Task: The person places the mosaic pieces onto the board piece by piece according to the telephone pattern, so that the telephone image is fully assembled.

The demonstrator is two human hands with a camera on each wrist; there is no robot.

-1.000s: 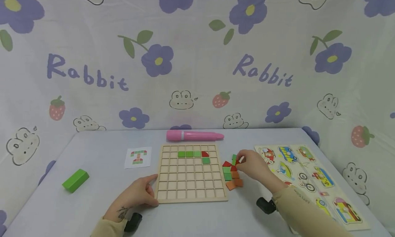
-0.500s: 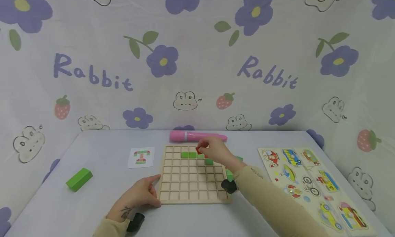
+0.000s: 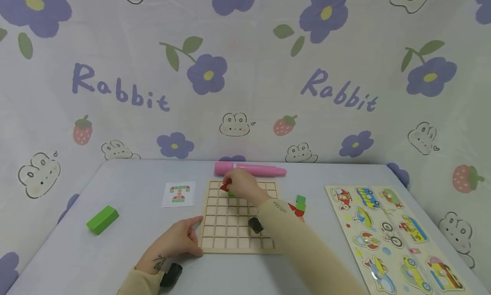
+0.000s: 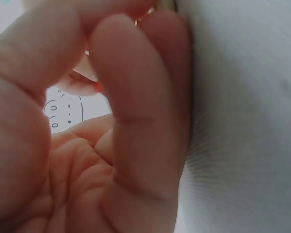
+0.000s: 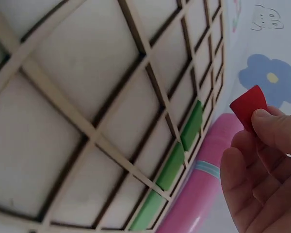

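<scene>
My right hand [image 3: 243,185] pinches a small red tile [image 5: 247,106] with a curved edge between thumb and finger. It is held over the back left part of the wooden grid board [image 3: 210,232]. Below it, several green tiles [image 5: 169,167] lie in a row of the board's cells, seen in the right wrist view. My left hand [image 3: 176,239] rests on the table at the board's left side, index finger and thumb spread against the edge. The right hand and sleeve hide the tiles at the back right of the board.
Loose green, red and orange tiles [image 3: 301,203] lie right of the board, partly behind the sleeve. A pattern card [image 3: 179,195] and a green block [image 3: 102,219] are on the left. Behind the board lies a pink marker-shaped object [image 3: 264,170]. A vehicle puzzle board [image 3: 358,252] lies at right.
My right hand took a red tile from the loose pile and carried it left across the board to its back left part. The left hand has stayed at the board's edge.
</scene>
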